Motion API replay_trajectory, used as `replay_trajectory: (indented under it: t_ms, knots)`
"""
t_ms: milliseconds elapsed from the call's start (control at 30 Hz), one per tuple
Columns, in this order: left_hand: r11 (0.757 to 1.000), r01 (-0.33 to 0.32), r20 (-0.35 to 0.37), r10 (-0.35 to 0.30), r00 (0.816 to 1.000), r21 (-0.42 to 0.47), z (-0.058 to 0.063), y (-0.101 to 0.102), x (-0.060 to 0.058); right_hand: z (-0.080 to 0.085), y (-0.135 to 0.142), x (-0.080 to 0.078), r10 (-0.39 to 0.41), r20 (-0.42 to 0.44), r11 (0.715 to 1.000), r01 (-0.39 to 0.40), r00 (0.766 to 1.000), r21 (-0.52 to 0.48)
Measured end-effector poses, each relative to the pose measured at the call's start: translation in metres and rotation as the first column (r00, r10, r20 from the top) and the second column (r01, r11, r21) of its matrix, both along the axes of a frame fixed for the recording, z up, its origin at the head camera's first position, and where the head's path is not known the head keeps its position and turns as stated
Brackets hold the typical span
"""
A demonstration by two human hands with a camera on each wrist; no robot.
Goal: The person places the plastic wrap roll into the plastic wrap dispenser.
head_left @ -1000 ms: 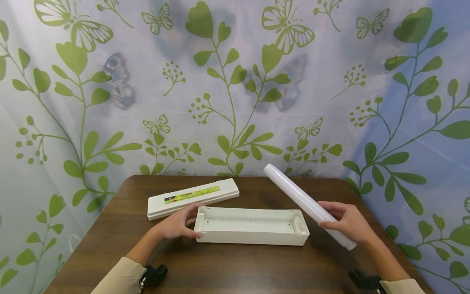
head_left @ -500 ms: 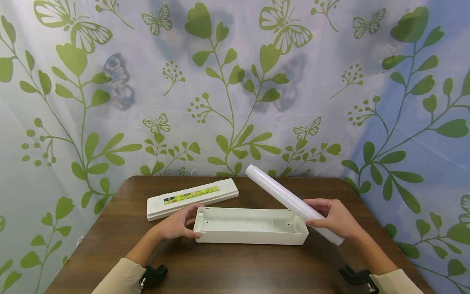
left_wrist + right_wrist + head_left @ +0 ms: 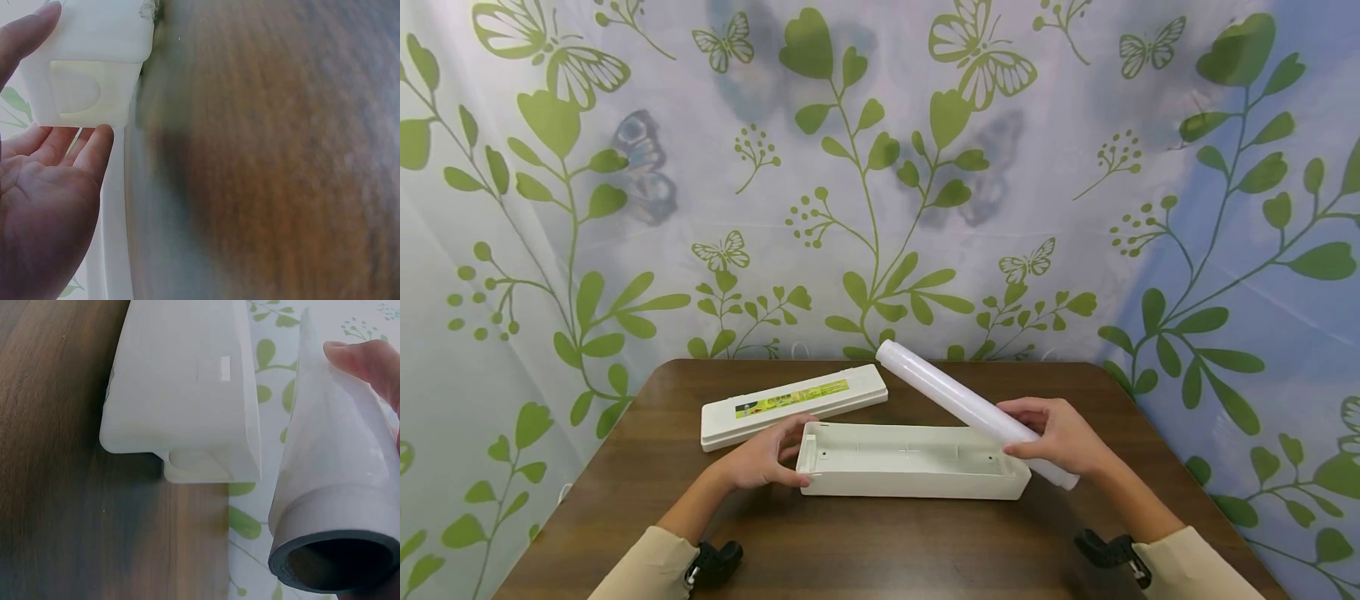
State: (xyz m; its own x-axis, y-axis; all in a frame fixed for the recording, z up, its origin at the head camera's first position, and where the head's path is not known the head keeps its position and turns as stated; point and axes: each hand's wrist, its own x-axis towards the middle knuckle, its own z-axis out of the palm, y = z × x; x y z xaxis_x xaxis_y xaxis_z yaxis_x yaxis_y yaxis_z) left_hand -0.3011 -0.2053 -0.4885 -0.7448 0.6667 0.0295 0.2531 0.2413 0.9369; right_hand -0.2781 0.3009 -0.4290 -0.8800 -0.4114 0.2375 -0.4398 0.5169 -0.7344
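Observation:
A long white open box (image 3: 910, 486) lies across the middle of the table. My left hand (image 3: 765, 454) grips its left end, thumb at the front corner and fingers behind; the left wrist view shows that hand (image 3: 53, 181) around the box's end (image 3: 87, 94). My right hand (image 3: 1060, 435) holds a roll of cling film (image 3: 951, 394) near its lower right end. The roll slants up to the far left, above the box's right end. In the right wrist view, the roll's hollow dark core (image 3: 337, 559) faces the camera, beside the box (image 3: 181, 381).
A white lid (image 3: 793, 406) with a yellow-green label lies behind the box to the left. The brown table (image 3: 880, 550) ends at a hanging cloth (image 3: 737, 167) printed with leaves and butterflies. Black straps (image 3: 1112, 554) sit at both wrists.
My right hand has carried the cling film roll leftward, from beside the box to over its right end. My left hand, the box and the lid stay in place.

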Motion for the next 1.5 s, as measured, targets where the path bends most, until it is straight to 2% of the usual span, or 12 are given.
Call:
replay_trajectory:
  t_ms: [200, 467, 933, 1233, 1500]
  knots:
    - [1.000, 0.009, 0.000, -0.009, 1.000, 0.009, -0.001, 0.000, 0.000, 0.002, -0.010, -0.003, 0.038, -0.014, 0.999, -0.038, 0.999, 0.014]
    - [1.000, 0.009, 0.000, -0.009, 1.000, 0.007, -0.002, -0.001, 0.000, 0.001, -0.020, -0.007, 0.087, 0.038, 0.996, -0.087, 0.995, -0.009]
    - [1.000, 0.007, 0.005, -0.007, 1.000, -0.001, 0.000, -0.002, 0.001, 0.005, -0.034, -0.014, 0.180, 0.066, 0.984, -0.179, 0.981, -0.020]
    - [1.000, 0.011, 0.002, -0.011, 1.000, 0.000, 0.001, -0.003, 0.002, 0.006, -0.038, -0.020, 0.202, 0.058, 0.978, -0.205, 0.978, 0.041]
    - [1.000, 0.016, 0.009, -0.016, 1.000, 0.006, 0.001, -0.003, 0.001, 0.006, -0.041, -0.024, 0.225, 0.077, 0.972, -0.229, 0.971, 0.047]
